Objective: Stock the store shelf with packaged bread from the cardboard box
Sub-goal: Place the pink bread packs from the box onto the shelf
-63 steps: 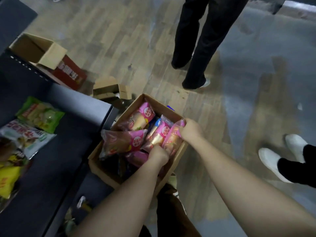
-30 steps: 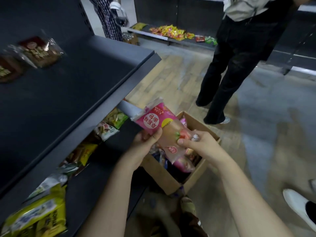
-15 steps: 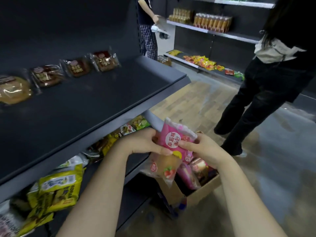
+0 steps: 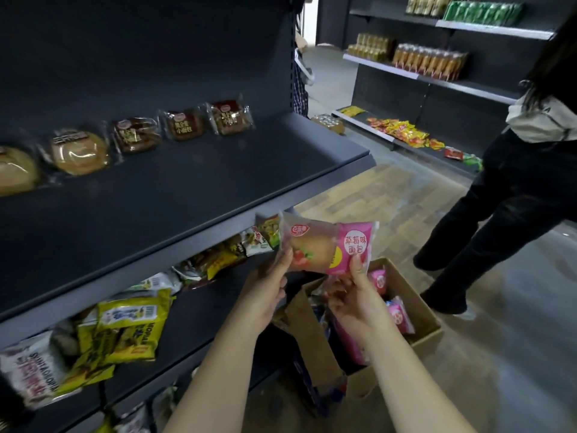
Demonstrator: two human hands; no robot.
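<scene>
Head view: left hand [image 4: 265, 295] and right hand [image 4: 352, 301] each pinch the lower edge of one pink bread packet [image 4: 324, 245], above the cardboard box [image 4: 427, 326] and just off the front edge of the shelf [image 4: 187, 189]. I judge it light, soft and slick: grip film, not loaf. Wrapped buns [image 4: 184, 125] line the back edge; a bystander [image 4: 515, 198] stands beyond.

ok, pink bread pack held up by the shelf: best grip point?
Grip the lower edge near its two ends, coming from below, as the left hand and right hand pinch it. The bread pack lies with its long side level and its clear middle bulges. The flat film at the edge should pinch without squashing the bread.
</scene>
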